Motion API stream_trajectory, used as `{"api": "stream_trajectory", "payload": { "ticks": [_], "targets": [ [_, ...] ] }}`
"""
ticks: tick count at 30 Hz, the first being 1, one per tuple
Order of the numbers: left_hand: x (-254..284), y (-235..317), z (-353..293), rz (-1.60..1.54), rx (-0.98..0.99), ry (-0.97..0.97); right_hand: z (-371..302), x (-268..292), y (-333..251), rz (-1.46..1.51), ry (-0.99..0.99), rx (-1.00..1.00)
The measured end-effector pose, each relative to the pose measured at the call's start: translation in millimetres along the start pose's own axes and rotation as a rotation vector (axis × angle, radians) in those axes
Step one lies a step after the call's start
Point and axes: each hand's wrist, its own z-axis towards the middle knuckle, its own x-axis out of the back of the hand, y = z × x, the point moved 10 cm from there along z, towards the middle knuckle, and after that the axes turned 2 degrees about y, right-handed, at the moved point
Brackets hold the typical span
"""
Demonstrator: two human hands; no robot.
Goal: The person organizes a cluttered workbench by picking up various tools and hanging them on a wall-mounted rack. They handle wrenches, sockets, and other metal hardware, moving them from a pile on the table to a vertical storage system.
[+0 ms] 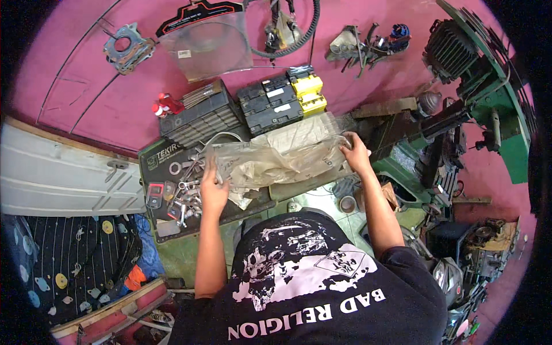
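Plastic sheet [267, 164]: clear, creased, over the tabletop [261, 201]. Right hand [355, 154], at sheet's three o'clock: pinching the edge. Left hand [214, 192], toward nine: against edge, grip unclear. Wrenches [187, 202]: several, metal, at left hand's nine o'clock.

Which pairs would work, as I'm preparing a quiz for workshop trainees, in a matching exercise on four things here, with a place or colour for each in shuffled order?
Things:
1. Translucent plastic
2. Wrenches
3. Small bottle
4. Metal part

Places or colours:
A. Against the pink wall, at upper left
B. Red
C. Between the left hand and the right hand
D. In a pile to the left of the left hand

Right pairs: 1-C, 2-D, 3-B, 4-A
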Motion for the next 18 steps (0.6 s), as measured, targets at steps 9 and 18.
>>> {"api": "stream_trajectory", "payload": {
  "ticks": [9,18],
  "targets": [
    [-85.6,100.7,-38.7,0.385,-0.391,-0.015,-71.5,-59.9,-76.5,-0.568,-0.074,0.386],
    [-258.3,-14.1,-24.9,0.918,-0.175,-0.528,-48.2,-166.9,33.1,-1.097,-0.581,0.257]
  ]
}}
